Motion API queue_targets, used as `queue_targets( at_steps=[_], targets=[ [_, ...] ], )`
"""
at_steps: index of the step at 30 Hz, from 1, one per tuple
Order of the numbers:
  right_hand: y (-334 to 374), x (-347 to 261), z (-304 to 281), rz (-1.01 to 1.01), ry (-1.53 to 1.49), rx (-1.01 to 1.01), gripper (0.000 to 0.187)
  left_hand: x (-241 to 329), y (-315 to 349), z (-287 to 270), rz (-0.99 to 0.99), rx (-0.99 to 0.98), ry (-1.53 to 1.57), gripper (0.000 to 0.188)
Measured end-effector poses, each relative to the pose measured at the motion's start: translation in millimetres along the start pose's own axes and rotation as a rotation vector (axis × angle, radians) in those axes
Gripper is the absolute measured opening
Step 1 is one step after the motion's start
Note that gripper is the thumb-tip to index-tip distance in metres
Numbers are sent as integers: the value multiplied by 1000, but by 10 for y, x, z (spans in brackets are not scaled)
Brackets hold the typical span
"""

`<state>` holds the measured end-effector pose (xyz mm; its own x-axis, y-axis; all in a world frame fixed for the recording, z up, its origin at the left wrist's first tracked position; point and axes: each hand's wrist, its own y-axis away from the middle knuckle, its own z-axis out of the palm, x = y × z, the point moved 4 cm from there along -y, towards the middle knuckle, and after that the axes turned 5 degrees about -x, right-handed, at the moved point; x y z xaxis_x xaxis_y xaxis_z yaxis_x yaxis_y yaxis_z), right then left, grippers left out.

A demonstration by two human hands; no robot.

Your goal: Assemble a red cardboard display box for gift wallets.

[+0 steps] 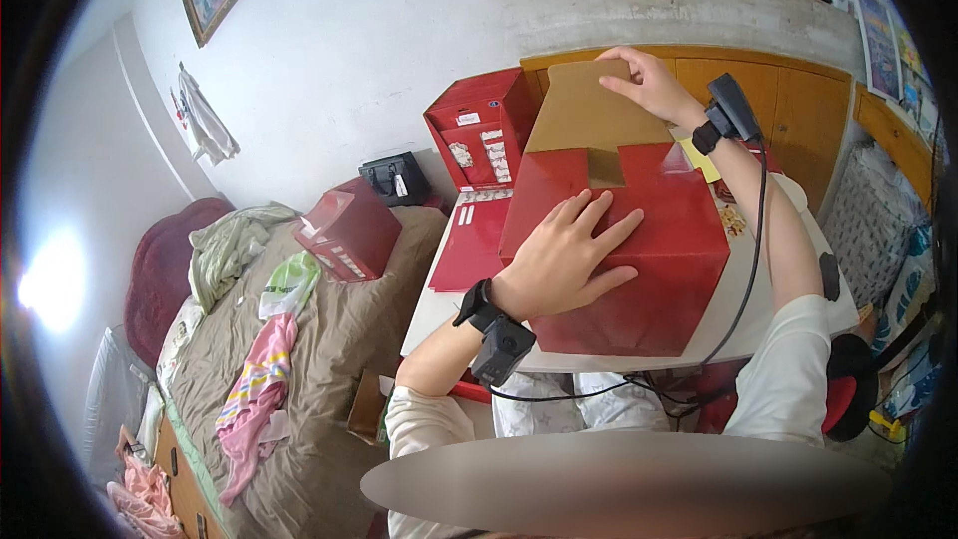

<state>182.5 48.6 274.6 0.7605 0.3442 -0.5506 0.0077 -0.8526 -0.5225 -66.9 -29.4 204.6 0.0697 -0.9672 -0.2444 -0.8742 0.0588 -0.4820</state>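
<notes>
A red cardboard box (649, 314) stands on the white table (424, 329) in front of me, with its brown-lined far flap (571, 120) raised. My left hand (574, 255) lies palm down on the box's red top panel, fingers spread. At the raised flap's upper right corner is my right hand (651, 88); its thumb is on the brown side and its fingers curl over the edge. A gap in the box top shows brown cardboard beside the flap's base. What the box contains is hidden.
Flat red cardboard (479, 245) lies left of the box, before a stack of red boxes (469, 140). Small beige pieces (733, 222) and yellow paper (701, 160) are at the right. A black cable (755, 260) hangs from my right wrist. Another red box (354, 230) sits on the bed (339, 359).
</notes>
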Motion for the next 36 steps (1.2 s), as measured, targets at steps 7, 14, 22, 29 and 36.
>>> queue_targets(
  at_steps=[7, 14, 22, 29, 36],
  targets=[
    [181, -472, 3, -533, 417, 253, 32, -117, -43, -77, 8, -119, 127, 54],
    [438, -598, 179, -535, 640, 107, 24, -618, -102, -100, 70, -208, 451, 33],
    [685, -618, 320, -771, 697, -21, 24, -926, -56, -10, -170, -189, 515, 32],
    [678, -535, 316, -630, 316, 79, 19, -1020, -143, -182, -72, 232, 163, 87],
    [647, -488, 311, -602, 204, 76, 25, -1267, -338, 124, -112, 63, 610, 68]
  ],
)
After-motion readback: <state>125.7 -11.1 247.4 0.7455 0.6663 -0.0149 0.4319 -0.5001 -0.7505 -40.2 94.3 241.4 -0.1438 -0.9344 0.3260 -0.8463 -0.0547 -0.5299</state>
